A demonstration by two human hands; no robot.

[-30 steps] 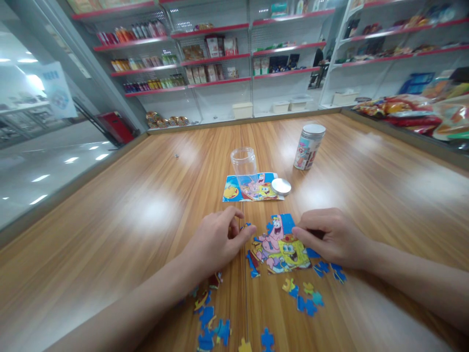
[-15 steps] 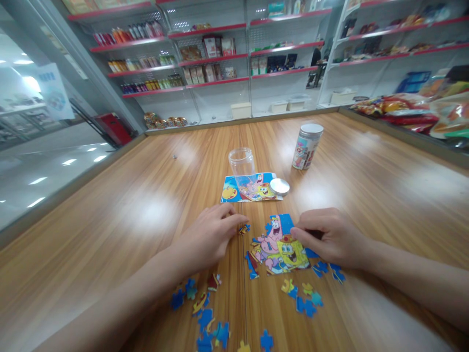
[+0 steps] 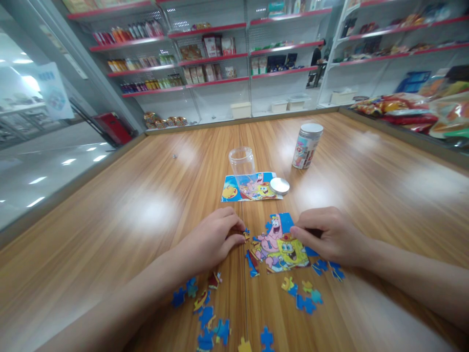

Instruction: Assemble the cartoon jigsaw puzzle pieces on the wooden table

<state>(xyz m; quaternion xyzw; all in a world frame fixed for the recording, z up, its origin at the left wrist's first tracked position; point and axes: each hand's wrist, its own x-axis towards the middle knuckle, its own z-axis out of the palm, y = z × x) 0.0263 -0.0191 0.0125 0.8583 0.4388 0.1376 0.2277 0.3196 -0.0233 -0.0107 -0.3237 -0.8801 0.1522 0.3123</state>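
Observation:
A partly joined jigsaw puzzle (image 3: 284,244) with a pink starfish and a yellow sponge character lies on the wooden table (image 3: 146,215). At its left edge, my left hand (image 3: 220,237) pinches a small blue and yellow puzzle piece (image 3: 246,234) between thumb and fingertips. My right hand (image 3: 328,234) rests on the puzzle's right edge, fingers curled and thumb pressed on it; its palm side is hidden. Loose blue pieces (image 3: 308,304) lie below the puzzle, and several more pieces (image 3: 205,317) are scattered near my left forearm.
Beyond the puzzle, a clear jar (image 3: 242,164) stands on a printed picture sheet (image 3: 230,188), beside a silver lid (image 3: 279,186). A closed labelled canister (image 3: 308,146) stands further right. Stocked shelves (image 3: 212,58) line the back, and snack bags (image 3: 403,110) lie at the right.
My left hand has turned slightly, its thumb now lower, and the small piece sits a little closer to the puzzle's left edge. My right hand has stayed in place.

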